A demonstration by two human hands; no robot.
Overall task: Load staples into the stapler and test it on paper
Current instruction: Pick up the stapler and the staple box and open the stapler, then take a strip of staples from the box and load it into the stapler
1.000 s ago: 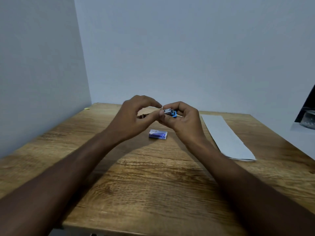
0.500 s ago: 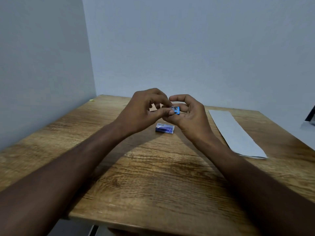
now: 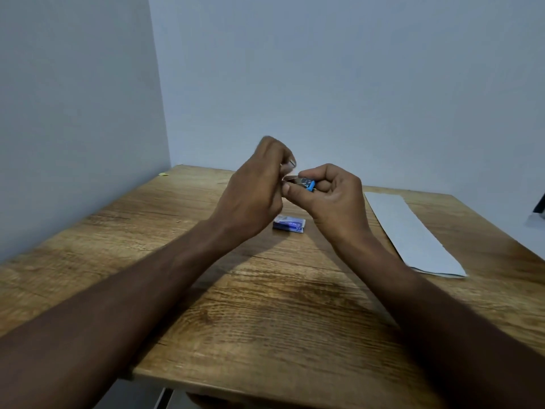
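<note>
My right hand (image 3: pixel 333 199) grips a small blue and metal stapler (image 3: pixel 306 183), held above the table; most of it is hidden inside my fingers. My left hand (image 3: pixel 256 190) is raised right beside it, fingers curled, pinching a small strip of staples (image 3: pixel 291 163) at the stapler's metal end. A small blue staple box (image 3: pixel 289 224) lies on the wooden table (image 3: pixel 265 305) just below both hands. A white sheet of paper (image 3: pixel 413 234) lies flat on the table to the right.
Pale walls stand close at the left and back of the table. A tiny yellow scrap (image 3: pixel 163 173) lies at the far left corner. A dark object (image 3: pixel 540 205) shows at the right edge.
My left hand has lifted and turned, its fingertips now above the stapler's end with a staple strip showing. The camera view has shifted, so both hands appear slightly higher.
</note>
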